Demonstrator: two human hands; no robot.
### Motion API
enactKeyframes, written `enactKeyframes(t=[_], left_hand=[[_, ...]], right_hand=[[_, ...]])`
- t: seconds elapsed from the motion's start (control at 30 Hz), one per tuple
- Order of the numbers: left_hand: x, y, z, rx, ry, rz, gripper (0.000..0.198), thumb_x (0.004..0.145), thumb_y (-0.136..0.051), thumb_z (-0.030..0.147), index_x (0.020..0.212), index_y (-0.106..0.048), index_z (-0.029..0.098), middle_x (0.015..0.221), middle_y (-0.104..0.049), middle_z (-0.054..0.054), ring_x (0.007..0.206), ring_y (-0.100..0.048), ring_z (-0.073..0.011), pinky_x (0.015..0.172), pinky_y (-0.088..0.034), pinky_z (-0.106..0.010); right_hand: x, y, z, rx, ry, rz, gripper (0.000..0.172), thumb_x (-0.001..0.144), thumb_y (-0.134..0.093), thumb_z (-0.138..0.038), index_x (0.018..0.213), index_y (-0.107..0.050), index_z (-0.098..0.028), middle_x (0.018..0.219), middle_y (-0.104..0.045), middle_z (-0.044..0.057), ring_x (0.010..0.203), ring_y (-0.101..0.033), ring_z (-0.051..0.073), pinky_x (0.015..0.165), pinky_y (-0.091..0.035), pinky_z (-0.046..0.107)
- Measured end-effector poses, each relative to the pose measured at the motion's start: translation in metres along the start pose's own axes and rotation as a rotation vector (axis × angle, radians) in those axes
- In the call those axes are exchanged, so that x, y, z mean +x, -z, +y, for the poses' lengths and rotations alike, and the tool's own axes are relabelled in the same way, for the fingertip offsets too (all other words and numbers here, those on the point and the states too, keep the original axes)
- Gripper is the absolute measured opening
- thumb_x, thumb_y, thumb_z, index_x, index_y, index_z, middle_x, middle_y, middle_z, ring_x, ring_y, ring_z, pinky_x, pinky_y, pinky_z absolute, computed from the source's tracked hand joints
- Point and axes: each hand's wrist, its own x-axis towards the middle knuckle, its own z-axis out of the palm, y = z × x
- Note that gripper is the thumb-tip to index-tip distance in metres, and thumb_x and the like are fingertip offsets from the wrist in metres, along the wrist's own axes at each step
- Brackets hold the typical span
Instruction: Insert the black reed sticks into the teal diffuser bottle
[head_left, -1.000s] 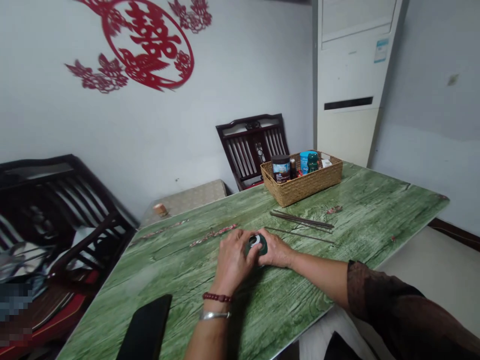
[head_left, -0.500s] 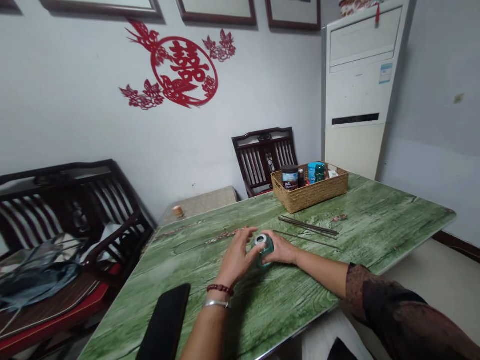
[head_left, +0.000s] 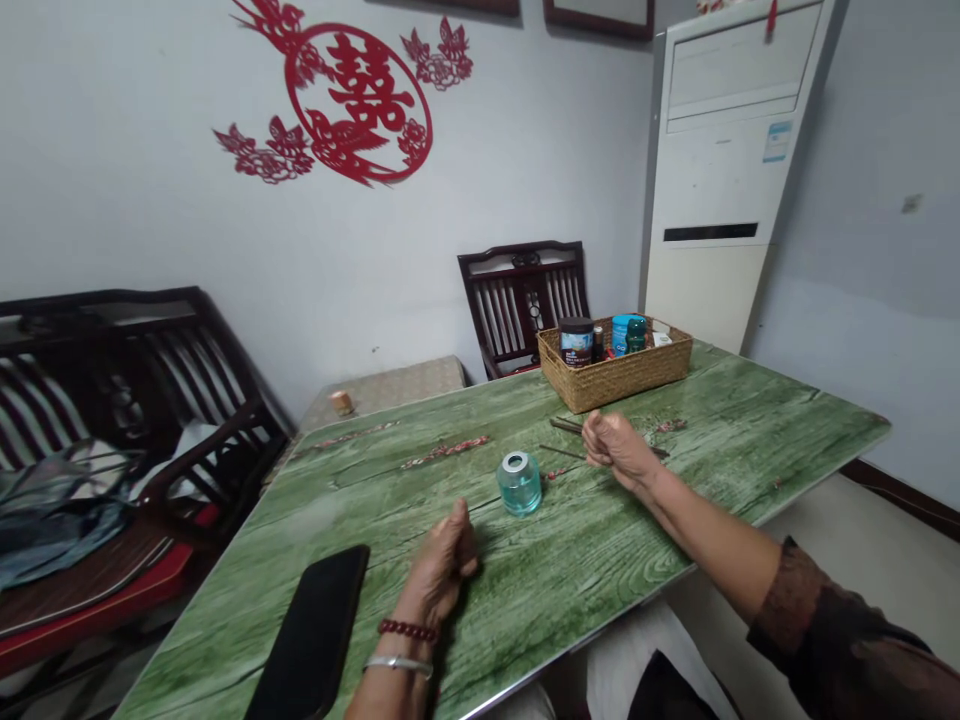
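Observation:
A round glass diffuser bottle (head_left: 519,486) with blue-green liquid and a silver collar stands upright on the green wood-patterned table (head_left: 420,490). Neither hand touches it now. My left hand (head_left: 444,560), slightly blurred, rests on the table to its near left, fingers curled shut with nothing visible in them. My right hand (head_left: 616,446) is closed in a fist over several thin dark sticks (head_left: 564,425), right of the bottle. Part of the sticks is hidden behind it, and whether its fingers grip any I cannot tell.
A black phone (head_left: 311,630) lies left of my left forearm. Behind the sticks stands a wicker basket (head_left: 630,384) with jars and bottles. Dark wooden chairs (head_left: 525,300) and a covered low surface with a small orange-brown object (head_left: 340,403) are beyond the table.
Both hands have let go of the bottle, which now stands alone. My left hand has drawn back toward me; my right has moved right, over the sticks. The view has shifted slightly.

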Motion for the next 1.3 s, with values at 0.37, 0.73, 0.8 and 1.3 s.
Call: enactKeyframes(t=[0.37, 0.73, 0.8, 1.3], left_hand=[[0.008, -0.012, -0.024, 0.220, -0.147, 0.214, 0.071, 0.055, -0.081, 0.070, 0.058, -0.028, 0.024, 0.054, -0.022, 0.011, 0.046, -0.024, -0.0051, 0.039, -0.026, -0.018], [0.008, -0.019, -0.024, 0.327, -0.180, 0.227, 0.067, 0.056, -0.078, 0.068, 0.053, -0.027, 0.024, 0.052, -0.021, 0.011, 0.047, -0.021, -0.0058, 0.040, -0.024, -0.018], [0.009, -0.019, -0.026, 0.350, -0.187, 0.224, 0.067, 0.056, -0.078, 0.068, 0.054, -0.028, 0.024, 0.051, -0.022, 0.011, 0.047, -0.021, -0.0058, 0.040, -0.023, -0.019], [0.043, -0.020, 0.035, 0.155, -0.436, 0.182, 0.062, 0.057, -0.083, 0.068, 0.088, -0.058, 0.020, 0.079, -0.060, 0.003, 0.068, -0.059, -0.0114, 0.068, -0.049, -0.025]], right_hand=[[-0.024, 0.000, 0.089, -0.265, -0.213, 0.125, 0.070, 0.068, -0.061, -0.084, 0.053, -0.025, -0.025, 0.048, -0.018, -0.009, 0.044, -0.017, 0.006, 0.042, -0.015, 0.023], [-0.023, 0.000, 0.085, -0.396, -0.132, 0.063, 0.069, 0.073, -0.054, -0.082, 0.051, -0.024, -0.024, 0.051, -0.019, -0.007, 0.050, -0.018, 0.007, 0.051, -0.011, 0.026], [-0.023, 0.000, 0.085, -0.397, -0.123, 0.055, 0.069, 0.073, -0.054, -0.082, 0.050, -0.023, -0.024, 0.051, -0.018, -0.007, 0.050, -0.018, 0.007, 0.051, -0.011, 0.026], [0.018, -0.014, 0.057, -0.541, -0.045, -0.031, 0.063, 0.056, -0.091, -0.042, 0.106, -0.063, -0.018, 0.095, -0.067, 0.002, 0.089, -0.063, 0.019, 0.080, -0.047, 0.030]])
